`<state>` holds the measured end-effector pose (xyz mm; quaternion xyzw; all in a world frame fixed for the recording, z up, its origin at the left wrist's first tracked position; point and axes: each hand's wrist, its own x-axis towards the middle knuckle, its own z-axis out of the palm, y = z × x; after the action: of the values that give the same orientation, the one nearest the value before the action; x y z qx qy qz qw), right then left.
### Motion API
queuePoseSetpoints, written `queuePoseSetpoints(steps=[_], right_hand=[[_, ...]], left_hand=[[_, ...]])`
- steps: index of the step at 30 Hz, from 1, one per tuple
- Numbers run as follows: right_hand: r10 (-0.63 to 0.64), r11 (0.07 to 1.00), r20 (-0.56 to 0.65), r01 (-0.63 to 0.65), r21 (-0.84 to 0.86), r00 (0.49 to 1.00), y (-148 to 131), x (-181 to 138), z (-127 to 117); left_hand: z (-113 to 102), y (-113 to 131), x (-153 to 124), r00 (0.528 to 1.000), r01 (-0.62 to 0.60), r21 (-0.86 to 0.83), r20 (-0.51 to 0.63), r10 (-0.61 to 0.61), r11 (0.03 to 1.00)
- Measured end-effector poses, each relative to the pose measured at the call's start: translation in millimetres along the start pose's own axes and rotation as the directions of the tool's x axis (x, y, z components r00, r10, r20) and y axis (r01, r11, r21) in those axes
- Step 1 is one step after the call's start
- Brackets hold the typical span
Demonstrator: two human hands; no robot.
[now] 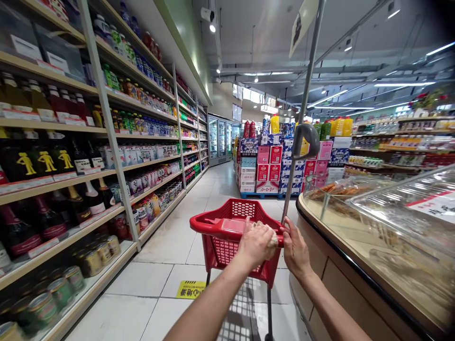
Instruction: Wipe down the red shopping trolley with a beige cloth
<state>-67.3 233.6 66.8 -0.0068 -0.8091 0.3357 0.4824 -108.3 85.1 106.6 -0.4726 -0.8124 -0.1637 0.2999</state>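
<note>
A red plastic shopping cart with a mesh basket stands in front of me. My left hand is closed around a crumpled whitish cloth, pressed onto the right part of the red cart handle. Against the handle's right end rests my right hand, its fingers stretched and slightly bent, not wrapped round anything I can see. Just beyond its fingertips rises a grey metal pole with a dark grey loop-shaped fitting higher up.
Drink shelves line the left side. A curved counter with clear covers stands close on my right. Stacked boxes on a blue pallet stand ahead, with glass-door fridges beyond. A yellow floor sticker lies beneath the cart.
</note>
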Motion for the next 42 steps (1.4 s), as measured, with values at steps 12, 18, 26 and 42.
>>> queuePoseSetpoints(steps=[12,18,26,42], right_hand=[[-0.009,0.999,0.004,0.010,-0.032,1.000,-6,-2,5],[0.027,0.999,0.070,-0.024,-0.038,0.997,-16,-1,5],[0.012,0.999,0.067,-0.015,0.038,0.998,-18,-4,2],[0.021,1.000,0.059,-0.021,0.008,0.998,-21,0,-2]], left_hand=[[-7,-20,-6,0.991,0.112,0.056,-0.075,-0.107,0.992],[-20,-36,-8,0.936,0.352,0.084,-0.048,-0.349,0.932],[-36,-37,9,0.938,0.310,-0.044,-0.152,-0.313,0.950],[-32,-36,-15,0.934,0.355,0.133,-0.075,-0.348,0.925]])
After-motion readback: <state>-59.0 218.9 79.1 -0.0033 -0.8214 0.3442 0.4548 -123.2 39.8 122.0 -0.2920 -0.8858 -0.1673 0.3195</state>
